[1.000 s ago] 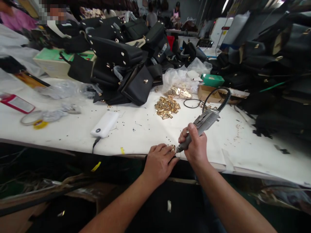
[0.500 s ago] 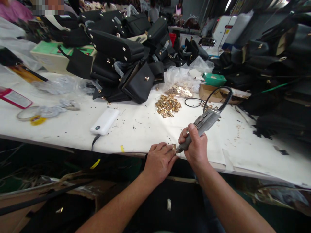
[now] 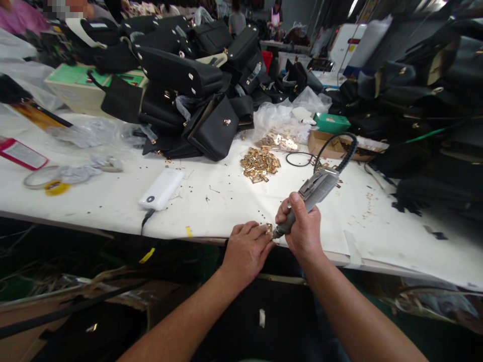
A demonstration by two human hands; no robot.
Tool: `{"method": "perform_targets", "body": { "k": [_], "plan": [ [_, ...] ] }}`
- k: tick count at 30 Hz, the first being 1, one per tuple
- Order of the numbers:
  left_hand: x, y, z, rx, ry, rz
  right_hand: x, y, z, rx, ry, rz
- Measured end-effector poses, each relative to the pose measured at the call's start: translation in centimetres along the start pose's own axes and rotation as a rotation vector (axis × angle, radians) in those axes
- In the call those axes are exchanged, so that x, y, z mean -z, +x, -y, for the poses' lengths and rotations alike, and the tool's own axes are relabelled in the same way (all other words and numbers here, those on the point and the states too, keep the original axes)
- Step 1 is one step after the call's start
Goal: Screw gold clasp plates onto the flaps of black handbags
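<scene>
My right hand [image 3: 303, 223] is wrapped round a grey power screwdriver [image 3: 320, 187], whose tip points down and left. The tip meets a small gold metal piece [image 3: 269, 229] at the table's front edge. My left hand [image 3: 247, 249] is closed at that piece, its fingers pressed together beside the tip, on something dark that the hand mostly hides. A black bag [image 3: 217, 128] lies further back. Beyond my hands a heap of gold metal pieces [image 3: 260, 164] rests on the white table [image 3: 211, 213].
A white power bank [image 3: 162, 188] with a cable lies left of my hands. Many black bags [image 3: 177, 70] are piled behind. An open cardboard box [image 3: 328, 146] and a green box [image 3: 332, 122] stand at the back right. A person in a pink apron [image 3: 275, 17] is far off.
</scene>
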State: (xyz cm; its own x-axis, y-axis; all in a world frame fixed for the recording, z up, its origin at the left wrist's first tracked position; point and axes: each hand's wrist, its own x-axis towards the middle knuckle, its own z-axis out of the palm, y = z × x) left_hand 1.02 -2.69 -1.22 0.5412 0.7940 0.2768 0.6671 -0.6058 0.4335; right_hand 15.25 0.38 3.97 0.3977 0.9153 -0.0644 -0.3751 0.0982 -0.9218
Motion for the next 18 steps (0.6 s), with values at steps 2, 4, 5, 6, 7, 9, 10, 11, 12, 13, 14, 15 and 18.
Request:
{"method": "perform_targets", "body": {
  "k": [2, 4, 5, 6, 7, 9, 10, 11, 12, 13, 14, 15, 18],
  "plan": [
    [0.0, 0.0, 0.0, -0.002, 0.004, -0.007, 0.0, 0.0, -0.1, 0.000, -0.004, 0.004],
    [0.0, 0.0, 0.0, -0.003, 0.006, -0.008, -0.1, 0.0, -0.2, 0.001, 0.001, 0.012],
    [0.0, 0.0, 0.0, -0.002, 0.007, -0.008, -0.1, -0.1, -0.2, 0.002, 0.003, 0.016],
    [-0.1, 0.0, 0.1, -0.001, 0.007, -0.006, -0.1, -0.1, -0.2, 0.005, 0.002, 0.018],
    [-0.1, 0.0, 0.1, 0.000, 0.007, -0.005, 0.0, -0.1, -0.3, 0.008, -0.002, 0.019],
    [-0.1, 0.0, 0.1, 0.002, 0.002, -0.002, 0.0, 0.0, -0.3, 0.012, -0.013, 0.018],
    [-0.2, 0.0, 0.1, 0.002, -0.003, -0.002, 0.1, 0.0, -0.3, 0.014, -0.017, 0.016],
    [-0.2, -0.1, 0.2, 0.001, -0.010, -0.002, 0.1, 0.1, -0.2, 0.016, -0.020, 0.013],
    [-0.2, -0.1, 0.2, 0.000, -0.017, -0.004, 0.2, 0.2, -0.2, 0.020, -0.020, 0.009],
    [-0.2, -0.1, 0.2, 0.000, -0.025, -0.006, 0.3, 0.3, -0.1, 0.027, -0.021, 0.003],
    [-0.2, -0.1, 0.2, 0.002, -0.032, -0.009, 0.4, 0.4, -0.1, 0.036, -0.023, -0.004],
    [-0.2, -0.2, 0.2, 0.007, -0.038, -0.011, 0.5, 0.5, -0.1, 0.045, -0.030, -0.012],
    [-0.2, -0.1, 0.1, 0.044, -0.048, -0.010, 0.9, 1.0, -0.4, 0.073, -0.081, -0.033]
  ]
}}
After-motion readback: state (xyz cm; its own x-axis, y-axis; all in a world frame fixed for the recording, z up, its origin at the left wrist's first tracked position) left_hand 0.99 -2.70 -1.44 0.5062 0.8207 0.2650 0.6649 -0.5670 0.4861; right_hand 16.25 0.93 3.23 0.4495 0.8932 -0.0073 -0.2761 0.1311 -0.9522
